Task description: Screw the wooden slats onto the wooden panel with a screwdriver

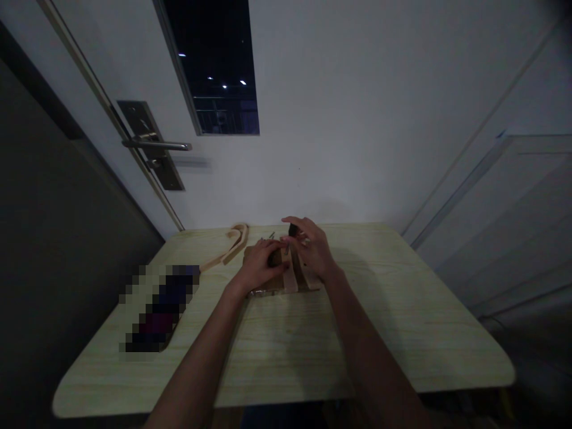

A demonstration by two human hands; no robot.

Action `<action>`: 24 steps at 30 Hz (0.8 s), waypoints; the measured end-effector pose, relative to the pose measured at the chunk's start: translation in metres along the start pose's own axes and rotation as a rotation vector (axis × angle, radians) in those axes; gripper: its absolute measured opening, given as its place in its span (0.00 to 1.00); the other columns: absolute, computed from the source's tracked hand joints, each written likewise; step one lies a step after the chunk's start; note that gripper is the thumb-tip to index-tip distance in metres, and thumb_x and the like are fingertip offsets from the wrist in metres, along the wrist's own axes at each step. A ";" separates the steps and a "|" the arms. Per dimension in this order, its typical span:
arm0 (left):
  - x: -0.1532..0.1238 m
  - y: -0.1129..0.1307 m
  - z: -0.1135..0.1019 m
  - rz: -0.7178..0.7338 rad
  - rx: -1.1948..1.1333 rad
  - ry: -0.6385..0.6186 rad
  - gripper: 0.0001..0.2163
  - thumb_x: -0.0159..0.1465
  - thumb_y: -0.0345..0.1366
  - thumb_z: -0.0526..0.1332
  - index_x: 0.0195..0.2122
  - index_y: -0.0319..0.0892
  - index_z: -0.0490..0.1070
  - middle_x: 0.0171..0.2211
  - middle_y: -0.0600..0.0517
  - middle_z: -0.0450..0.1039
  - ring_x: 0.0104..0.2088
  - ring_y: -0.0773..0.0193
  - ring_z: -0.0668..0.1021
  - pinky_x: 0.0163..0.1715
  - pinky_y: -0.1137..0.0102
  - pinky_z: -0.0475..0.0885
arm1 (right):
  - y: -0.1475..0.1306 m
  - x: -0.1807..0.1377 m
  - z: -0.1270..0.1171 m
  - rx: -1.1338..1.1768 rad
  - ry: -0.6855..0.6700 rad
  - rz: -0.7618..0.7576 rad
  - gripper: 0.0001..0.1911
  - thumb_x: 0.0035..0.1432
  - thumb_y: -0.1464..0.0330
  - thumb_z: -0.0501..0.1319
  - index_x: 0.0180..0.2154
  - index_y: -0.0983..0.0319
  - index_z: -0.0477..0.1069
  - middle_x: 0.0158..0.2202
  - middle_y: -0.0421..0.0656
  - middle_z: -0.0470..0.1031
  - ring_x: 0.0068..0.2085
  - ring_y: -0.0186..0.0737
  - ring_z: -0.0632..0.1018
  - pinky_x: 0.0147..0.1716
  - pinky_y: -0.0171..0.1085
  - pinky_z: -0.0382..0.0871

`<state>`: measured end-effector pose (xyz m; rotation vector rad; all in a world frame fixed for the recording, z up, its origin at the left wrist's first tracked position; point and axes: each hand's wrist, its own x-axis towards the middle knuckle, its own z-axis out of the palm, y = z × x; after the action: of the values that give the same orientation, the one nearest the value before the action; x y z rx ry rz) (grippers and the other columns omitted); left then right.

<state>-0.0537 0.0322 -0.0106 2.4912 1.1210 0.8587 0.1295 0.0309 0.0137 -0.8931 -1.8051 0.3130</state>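
Both my hands meet over a small wooden board (277, 285) at the far middle of a light wooden table (379, 333). My left hand (261, 265) is curled, its fingers pinched on a small dark piece on the board. My right hand (310, 244) is closed round a small dark object just to its right. Thin wooden strips (291, 275) stand on the board between the hands. What the fingers hold is too dim to name.
A curved wooden strip (230, 247) lies at the table's far left. A pixelated dark object (158, 307) rests on the left side. A white door with a metal handle (156, 145) and a dark window (217, 65) stand behind.
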 end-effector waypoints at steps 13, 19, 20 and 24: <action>0.000 -0.003 0.002 -0.009 -0.011 0.000 0.20 0.57 0.42 0.65 0.50 0.43 0.70 0.49 0.46 0.72 0.49 0.51 0.72 0.49 0.56 0.67 | -0.007 -0.001 0.001 0.249 -0.048 0.079 0.21 0.62 0.63 0.58 0.57 0.52 0.64 0.49 0.44 0.75 0.42 0.38 0.79 0.39 0.39 0.78; 0.000 -0.003 0.002 0.007 0.000 0.007 0.20 0.57 0.40 0.64 0.50 0.40 0.70 0.47 0.45 0.72 0.47 0.52 0.72 0.48 0.56 0.67 | -0.009 0.002 0.004 0.145 0.016 0.055 0.15 0.56 0.65 0.64 0.47 0.54 0.72 0.47 0.42 0.76 0.35 0.34 0.77 0.30 0.33 0.75; 0.000 -0.003 0.002 0.006 0.001 0.007 0.20 0.57 0.40 0.64 0.50 0.40 0.70 0.47 0.44 0.72 0.47 0.51 0.72 0.48 0.56 0.67 | -0.010 0.002 0.004 0.142 0.018 0.048 0.15 0.56 0.64 0.64 0.47 0.54 0.72 0.46 0.42 0.76 0.35 0.34 0.77 0.30 0.34 0.75; 0.000 -0.004 0.003 0.013 -0.003 0.005 0.21 0.59 0.42 0.64 0.52 0.41 0.69 0.48 0.44 0.72 0.48 0.51 0.72 0.49 0.56 0.67 | -0.012 0.000 0.002 0.167 -0.018 0.023 0.16 0.59 0.64 0.61 0.50 0.54 0.70 0.48 0.43 0.76 0.38 0.36 0.78 0.34 0.35 0.77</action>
<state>-0.0539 0.0347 -0.0149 2.4976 1.1060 0.8697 0.1231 0.0234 0.0203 -0.7956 -1.7572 0.4806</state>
